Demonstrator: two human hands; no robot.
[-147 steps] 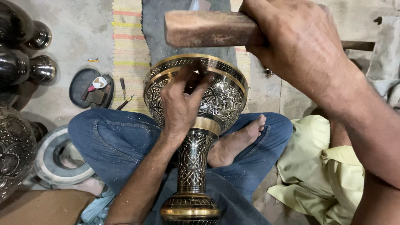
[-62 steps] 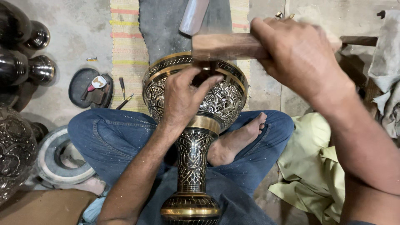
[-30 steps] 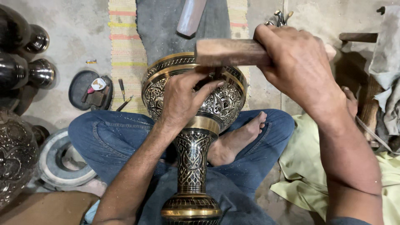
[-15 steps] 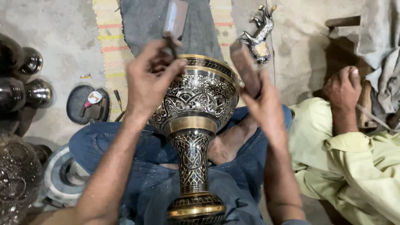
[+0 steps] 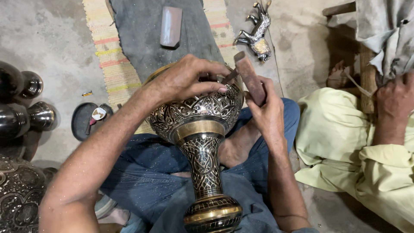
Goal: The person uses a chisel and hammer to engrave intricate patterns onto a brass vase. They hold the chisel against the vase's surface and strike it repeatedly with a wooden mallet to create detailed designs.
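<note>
A tall engraved black-and-brass vase (image 5: 196,114) lies tilted across my lap, its base (image 5: 213,213) nearest me. My left hand (image 5: 187,80) curls over the vase's rim and pinches a thin metal tool (image 5: 230,76) whose tip pokes out toward the right. My right hand (image 5: 268,113) is beside the bowl on its right, gripping a wooden mallet (image 5: 250,77) that points up and away, close to the tool's tip. My bare foot (image 5: 235,146) shows under the bowl.
A rectangular block (image 5: 171,26) lies on a dark mat (image 5: 138,39) over a striped rug. A brass horse figurine (image 5: 257,35) is behind. Dark metal vessels (image 5: 26,108) and a round dish (image 5: 86,121) sit left. Another person in pale yellow clothes (image 5: 345,142) sits right, hand (image 5: 394,101) on wood.
My right hand brought the mallet down from above the rim to the bowl's right side. My left hand shifted from the bowl's front onto the rim. The view moved right.
</note>
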